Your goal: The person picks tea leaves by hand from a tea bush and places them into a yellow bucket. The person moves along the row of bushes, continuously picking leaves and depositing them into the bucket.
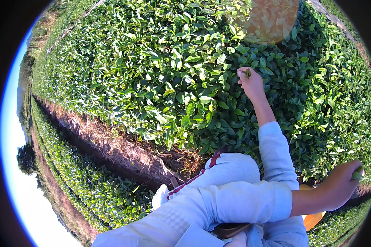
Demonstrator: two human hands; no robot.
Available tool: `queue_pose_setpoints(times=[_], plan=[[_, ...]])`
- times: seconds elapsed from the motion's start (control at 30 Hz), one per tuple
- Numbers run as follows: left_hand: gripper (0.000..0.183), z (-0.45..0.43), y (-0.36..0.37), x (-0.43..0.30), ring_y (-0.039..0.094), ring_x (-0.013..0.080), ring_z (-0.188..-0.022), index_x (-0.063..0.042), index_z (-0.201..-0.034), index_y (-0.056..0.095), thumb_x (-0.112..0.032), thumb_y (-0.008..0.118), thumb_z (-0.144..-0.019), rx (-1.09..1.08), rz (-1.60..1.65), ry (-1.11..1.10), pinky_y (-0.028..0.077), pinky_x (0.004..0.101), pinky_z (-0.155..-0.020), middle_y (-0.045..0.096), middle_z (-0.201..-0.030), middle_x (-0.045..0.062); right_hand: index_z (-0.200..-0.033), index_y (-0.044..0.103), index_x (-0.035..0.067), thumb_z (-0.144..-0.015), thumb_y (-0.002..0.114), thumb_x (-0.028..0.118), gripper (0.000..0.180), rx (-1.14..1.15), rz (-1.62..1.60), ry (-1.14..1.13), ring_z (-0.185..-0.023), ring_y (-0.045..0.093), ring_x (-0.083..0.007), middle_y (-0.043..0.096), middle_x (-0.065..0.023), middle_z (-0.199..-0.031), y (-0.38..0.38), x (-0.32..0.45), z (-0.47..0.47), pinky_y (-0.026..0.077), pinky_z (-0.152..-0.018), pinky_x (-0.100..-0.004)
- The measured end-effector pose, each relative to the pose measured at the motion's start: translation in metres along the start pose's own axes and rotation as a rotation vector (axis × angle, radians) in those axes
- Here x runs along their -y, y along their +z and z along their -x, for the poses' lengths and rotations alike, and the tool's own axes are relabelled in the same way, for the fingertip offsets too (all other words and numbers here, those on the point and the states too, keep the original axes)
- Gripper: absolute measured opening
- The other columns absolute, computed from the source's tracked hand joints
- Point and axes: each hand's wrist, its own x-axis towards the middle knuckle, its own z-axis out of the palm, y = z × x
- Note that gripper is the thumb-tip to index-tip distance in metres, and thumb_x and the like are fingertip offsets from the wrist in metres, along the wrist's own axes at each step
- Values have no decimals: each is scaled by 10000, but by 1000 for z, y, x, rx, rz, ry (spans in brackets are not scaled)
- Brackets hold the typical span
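Observation:
Broad green leaves cover the dense tea bushes (179, 71) in front of me. My right hand (250, 81) is over the shaded part of the foliage, its fingers closed on a small leafy sprig (248, 73). My left arm crosses over my right forearm, towards the right side of the view. At its end, my left hand (341, 183) is closed around some green leaves (357, 174), which stick out from the fist. Below the left forearm, an orange container (313, 219) shows in part; the arm and sleeve hide the rest.
My bent leg in pale trousers (235, 165) rests against the near edge of the bushes. Dry grass and bare soil (123, 151) form a strip to the left, with another row of bushes (89, 182) beyond it. A dark tree (27, 159) stands at the far left.

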Motion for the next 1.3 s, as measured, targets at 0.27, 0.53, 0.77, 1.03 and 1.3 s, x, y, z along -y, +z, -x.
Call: queue_pose_setpoints(times=[0.27,0.53,0.77,1.03,1.3], plan=[[137,3,-2,3,498,246,-592,-14,-862,508,-121,426,-840,0,1,1,388,382,-569,526,-664,136,-927,566,18,-816,520,132,165,92,-140,202,-532,559,-94,593,-44,-765,10,-11,20,437,-479,-229],[128,3,-1,5,489,233,-581,-14,-869,506,-114,434,-837,0,-17,7,382,374,-556,520,-656,131,-873,570,55,-677,575,5,202,64,584,-424,-726,568,-317,562,-138,-804,24,-5,13,460,-650,-365],[120,13,-13,1,482,222,-570,-14,-875,504,-108,441,-835,-1,-44,-13,377,366,-544,514,-649,126,-838,552,30,-692,625,21,163,106,179,-104,-568,556,-199,540,-69,-675,30,-11,37,437,-524,-304],[113,9,-12,7,473,209,-558,-14,-882,501,-101,448,-833,8,-45,-8,372,358,-531,508,-641,120,-821,530,69,-747,638,76,131,495,-589,456,-529,510,-82,551,-10,-667,11,-24,134,426,-496,-201],[108,16,-17,7,465,197,-546,-14,-888,498,-94,456,-830,27,-49,-5,366,349,-518,502,-633,114,-833,540,70,-747,671,166,183,-229,-176,233,-551,519,-113,537,-15,-669,-29,-33,78,429,-503,-240]])
